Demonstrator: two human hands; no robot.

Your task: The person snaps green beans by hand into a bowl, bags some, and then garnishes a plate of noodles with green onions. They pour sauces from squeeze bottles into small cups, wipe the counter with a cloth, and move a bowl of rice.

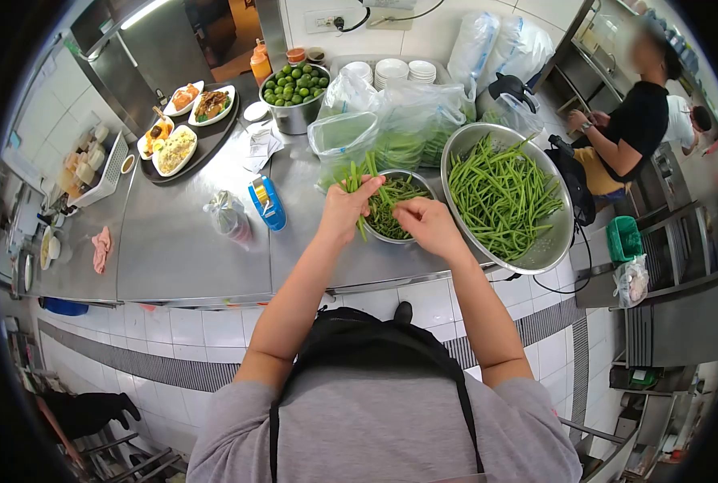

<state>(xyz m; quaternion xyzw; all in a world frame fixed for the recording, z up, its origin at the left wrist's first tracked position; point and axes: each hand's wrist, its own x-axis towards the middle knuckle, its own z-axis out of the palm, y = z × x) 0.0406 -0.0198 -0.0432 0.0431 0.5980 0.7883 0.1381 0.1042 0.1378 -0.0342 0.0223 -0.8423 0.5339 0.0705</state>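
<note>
My left hand (347,211) is closed around a few long green beans (370,166) that stick up past the fingers. Close by on the right, my right hand (433,229) has its fingers pinched together; whatever is between them is too small to make out. Both hands are over a small metal bowl (426,179) with short green bean pieces (399,191) in it. A large metal colander (566,211) heaped with whole green beans (499,193) tilts at the counter's right edge. Behind the bowl stand open plastic bags (344,137) with green beans inside.
A blue can (267,204) and a tied plastic bag (228,217) stand left of my hands. Farther back are a pot of green limes (296,117), stacked white bowls (392,71) and a dark tray (214,146) with plated food. Another person (632,121) stands at the right.
</note>
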